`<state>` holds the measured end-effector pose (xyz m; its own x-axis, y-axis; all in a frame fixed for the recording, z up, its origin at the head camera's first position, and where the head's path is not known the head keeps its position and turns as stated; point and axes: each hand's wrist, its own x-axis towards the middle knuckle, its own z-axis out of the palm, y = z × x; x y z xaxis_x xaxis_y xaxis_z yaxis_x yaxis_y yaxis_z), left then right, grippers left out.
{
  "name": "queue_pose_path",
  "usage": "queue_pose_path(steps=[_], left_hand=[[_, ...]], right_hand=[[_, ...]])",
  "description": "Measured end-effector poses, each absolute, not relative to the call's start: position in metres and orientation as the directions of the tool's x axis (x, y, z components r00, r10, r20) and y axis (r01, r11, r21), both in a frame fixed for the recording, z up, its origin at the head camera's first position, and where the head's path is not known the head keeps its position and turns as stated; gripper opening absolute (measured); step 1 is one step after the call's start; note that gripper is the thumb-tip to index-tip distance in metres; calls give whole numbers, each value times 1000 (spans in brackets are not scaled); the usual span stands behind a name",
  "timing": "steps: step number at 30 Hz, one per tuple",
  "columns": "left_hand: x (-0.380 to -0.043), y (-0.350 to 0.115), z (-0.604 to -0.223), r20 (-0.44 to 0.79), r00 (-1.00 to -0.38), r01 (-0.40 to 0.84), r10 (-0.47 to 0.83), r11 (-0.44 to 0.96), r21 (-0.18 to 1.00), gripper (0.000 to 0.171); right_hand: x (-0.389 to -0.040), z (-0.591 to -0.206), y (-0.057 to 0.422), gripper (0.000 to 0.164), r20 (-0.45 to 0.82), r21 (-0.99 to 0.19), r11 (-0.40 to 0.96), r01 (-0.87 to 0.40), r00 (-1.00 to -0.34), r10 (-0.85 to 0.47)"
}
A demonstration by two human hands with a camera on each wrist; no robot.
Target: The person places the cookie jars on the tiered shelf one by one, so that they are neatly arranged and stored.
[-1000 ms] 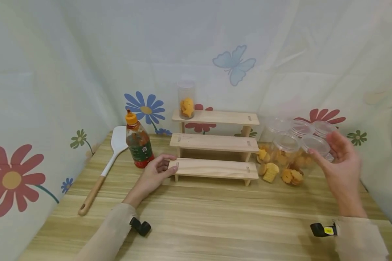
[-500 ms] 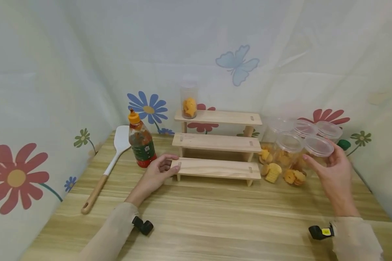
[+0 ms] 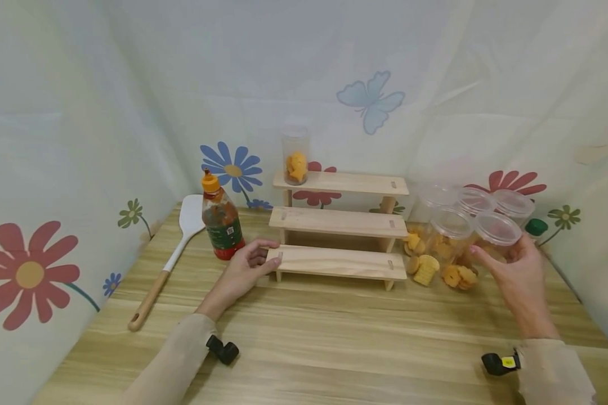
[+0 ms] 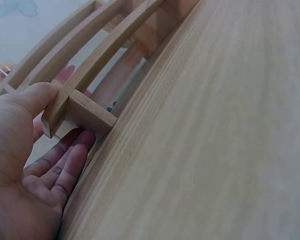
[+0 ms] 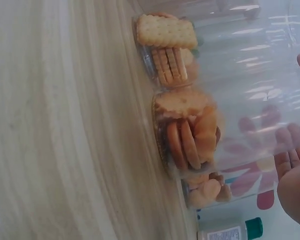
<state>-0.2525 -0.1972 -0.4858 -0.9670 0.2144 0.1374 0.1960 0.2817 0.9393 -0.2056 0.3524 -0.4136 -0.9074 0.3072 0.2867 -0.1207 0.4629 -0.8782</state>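
Note:
A three-tier wooden shelf (image 3: pixel 336 261) stands in the middle. My left hand (image 3: pixel 243 270) grips the left end of its lowest tier, and in the left wrist view the thumb (image 4: pixel 40 97) lies against the board with the fingers (image 4: pixel 72 172) beside the support leg. At the right, several clear lidded jars of biscuits stand grouped. My right hand (image 3: pixel 522 275) holds the front right jar (image 3: pixel 497 228) just below its lid, thumb and fingers on opposite sides. Round biscuits (image 5: pixel 190 140) fill that jar's bottom. Another jar (image 3: pixel 296 154) of orange biscuits stands on the top tier's left end.
A red sauce bottle (image 3: pixel 224 230) with an orange cap stands close behind my left hand. Further left lies a white spatula (image 3: pixel 152 301) with a wooden handle. A green-capped bottle (image 3: pixel 536 226) stands behind the right hand. A flowered curtain (image 3: pixel 284 67) encloses the back and sides.
My right hand has come in lower and left, from over the jars to round the front right one. The left hand keeps its grip on the shelf, and the view has shifted slightly.

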Motion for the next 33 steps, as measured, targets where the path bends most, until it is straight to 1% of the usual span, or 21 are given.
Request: queue_pose_path(steps=[4, 20, 24, 27, 31, 33], left_hand=[[-253, -196, -486, 132, -968, 191, 215, 285, 939, 40], [-254, -198, -484, 137, -970, 191, 201, 281, 940, 40], [-253, -198, -484, 130, -972, 184, 198, 288, 940, 39], [-252, -198, -483, 127, -971, 182, 200, 284, 941, 39], [-253, -197, -484, 132, -969, 188, 207, 280, 941, 40], [-253, -196, -485, 134, -969, 190, 207, 280, 941, 40]], right_hand=[[-204, -417, 359, 77, 282, -861, 495, -118, -921, 269], [-209, -423, 370, 75, 129, -827, 562, 2, -973, 192], [-208, -425, 374, 71, 140, -813, 582, -29, -979, 147], [-207, -424, 377, 65, 181, -811, 580, -81, -977, 116], [-203, -418, 384, 53, 246, -823, 550, -144, -962, 115], [-199, -411, 387, 49, 274, -834, 526, -169, -953, 128]])
